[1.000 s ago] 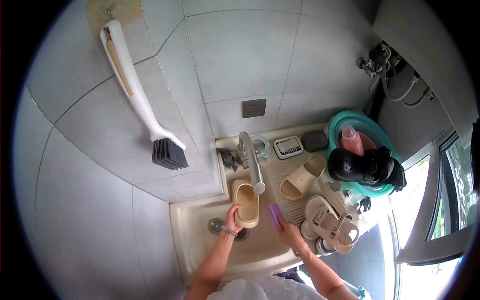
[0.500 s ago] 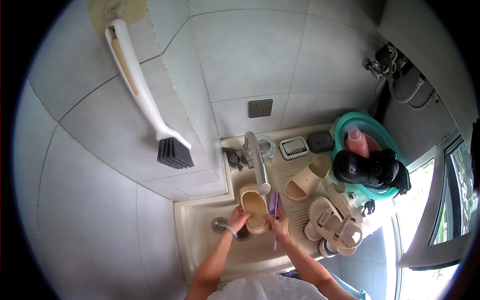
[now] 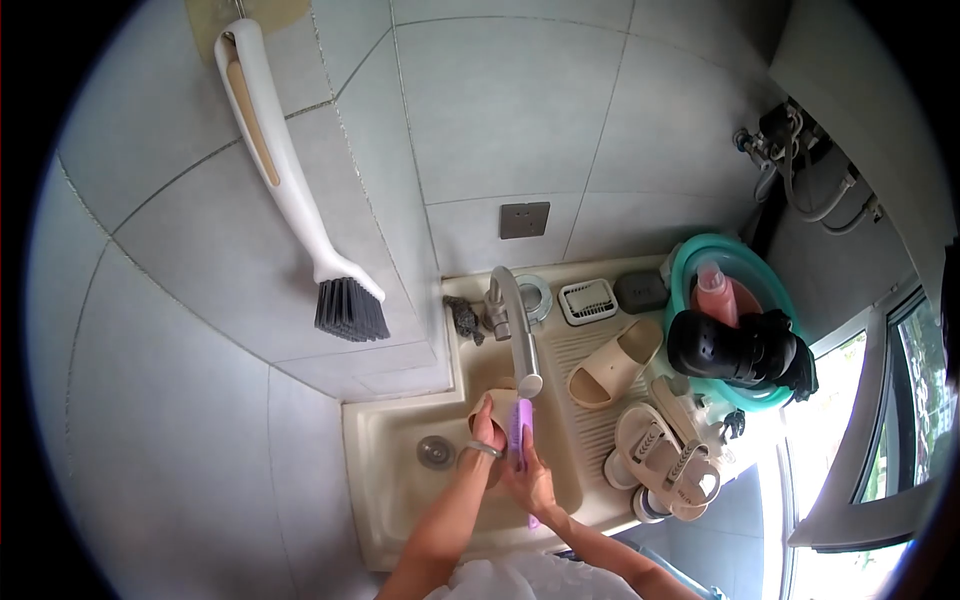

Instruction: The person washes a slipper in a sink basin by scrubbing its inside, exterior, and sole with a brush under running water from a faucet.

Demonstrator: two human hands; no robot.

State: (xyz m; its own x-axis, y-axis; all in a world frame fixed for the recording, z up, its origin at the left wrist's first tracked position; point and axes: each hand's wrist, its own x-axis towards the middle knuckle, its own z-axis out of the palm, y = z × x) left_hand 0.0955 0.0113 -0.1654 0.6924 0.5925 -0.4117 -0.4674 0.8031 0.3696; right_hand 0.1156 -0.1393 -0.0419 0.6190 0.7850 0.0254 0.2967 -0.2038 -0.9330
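Over the sink, my left hand is closed around a beige slipper, its fingers lying along the upper. The slipper is tilted on its side, and much of it is hidden behind my hands. My right hand grips a purple brush whose head is against or very close to the slipper's right side; I cannot tell which. Just above the brush is the spout of the metal faucet. A matching beige slipper lies on the ribbed drainboard to the right.
Strappy beige sandals sit at the drainboard's right. Behind them, a teal basin holds a pink bottle and black footwear. A soap dish stands at the back. On the left wall hangs a large white brush.
The slipper has turned from showing its footbed to lying on its side. My left hand has shifted up along it, and the purple brush has moved left against or near it.
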